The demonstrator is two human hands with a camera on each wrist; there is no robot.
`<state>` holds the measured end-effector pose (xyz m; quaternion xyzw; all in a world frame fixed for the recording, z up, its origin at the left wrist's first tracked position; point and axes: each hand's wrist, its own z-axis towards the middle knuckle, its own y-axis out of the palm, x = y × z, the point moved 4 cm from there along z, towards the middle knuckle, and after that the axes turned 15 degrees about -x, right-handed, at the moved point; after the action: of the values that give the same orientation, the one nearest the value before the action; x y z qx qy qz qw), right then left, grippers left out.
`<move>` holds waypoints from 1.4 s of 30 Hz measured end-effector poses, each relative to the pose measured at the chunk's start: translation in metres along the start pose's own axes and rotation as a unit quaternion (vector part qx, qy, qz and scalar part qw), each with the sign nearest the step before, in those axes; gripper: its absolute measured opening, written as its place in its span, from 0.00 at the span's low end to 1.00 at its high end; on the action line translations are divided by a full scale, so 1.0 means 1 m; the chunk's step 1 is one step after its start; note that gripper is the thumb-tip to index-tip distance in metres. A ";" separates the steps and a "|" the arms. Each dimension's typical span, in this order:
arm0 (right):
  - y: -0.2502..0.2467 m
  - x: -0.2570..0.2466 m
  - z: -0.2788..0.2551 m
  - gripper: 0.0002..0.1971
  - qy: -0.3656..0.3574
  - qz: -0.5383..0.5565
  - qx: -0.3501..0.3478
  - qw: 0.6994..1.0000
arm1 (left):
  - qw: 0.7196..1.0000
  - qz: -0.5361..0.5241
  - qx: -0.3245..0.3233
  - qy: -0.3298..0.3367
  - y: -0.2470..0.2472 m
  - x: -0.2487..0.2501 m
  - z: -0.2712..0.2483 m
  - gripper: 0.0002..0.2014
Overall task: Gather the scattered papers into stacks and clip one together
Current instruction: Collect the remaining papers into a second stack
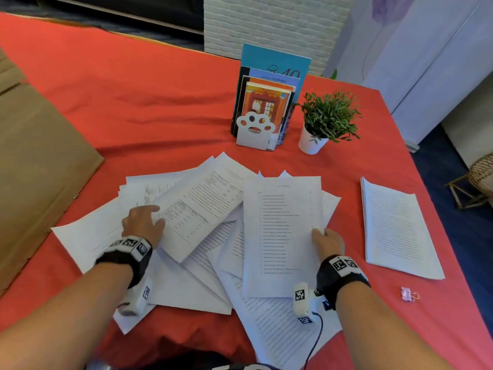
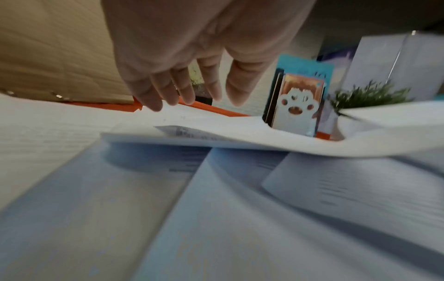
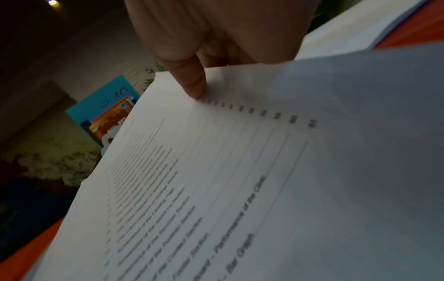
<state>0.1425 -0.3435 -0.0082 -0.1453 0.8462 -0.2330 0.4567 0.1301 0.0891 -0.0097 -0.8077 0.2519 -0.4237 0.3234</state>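
Clearly the papers (image 1: 202,236) are lying fanned across the near middle of the desk (image 1: 160,108): light, floppy, slippery, best taken at an edge. Right hand (image 1: 326,243) is pinching a sheet's (image 1: 282,236) right edge; left hand (image 1: 142,222) is pressing flat, fingers (image 2: 185,89) slightly spread. Print is blurring; a far book (image 1: 274,62) is showing "10".

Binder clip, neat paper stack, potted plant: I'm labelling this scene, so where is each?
binder clip (image 1: 407,294), head view, on its pink body.
neat paper stack (image 1: 397,225), head view, top sheet's middle.
potted plant (image 1: 310,141), head view, white pot's wall.
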 end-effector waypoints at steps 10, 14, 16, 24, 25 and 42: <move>0.036 0.014 -0.001 0.03 0.036 -0.019 -0.084 0.996 | 0.955 0.231 -0.181 -0.035 0.017 0.007 0.052 0.35; 0.029 0.011 -0.004 0.03 0.009 0.003 -0.039 0.999 | 0.960 0.208 -0.177 -0.055 0.014 -0.004 0.060 0.53; 0.017 0.013 -0.006 0.08 0.006 0.024 -0.017 1.000 | 0.953 0.225 -0.195 -0.054 0.011 -0.006 0.063 0.60; -0.011 0.018 -0.009 0.25 0.009 -0.025 -0.030 0.999 | 0.955 0.236 -0.176 -0.027 0.010 0.002 0.066 0.36; -0.011 0.019 -0.007 0.21 0.017 -0.036 -0.046 0.998 | 0.951 0.265 -0.160 -0.025 0.008 0.005 0.065 0.28; 0.043 0.027 -0.014 0.04 -0.057 -0.282 -0.156 0.945 | 0.910 0.390 -0.133 -0.046 -0.001 0.000 0.026 0.18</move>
<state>0.1147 -0.3156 -0.0430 -0.4607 0.7686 -0.2089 0.3915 0.1521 0.0976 -0.0204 -0.6995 0.5857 -0.1889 0.3634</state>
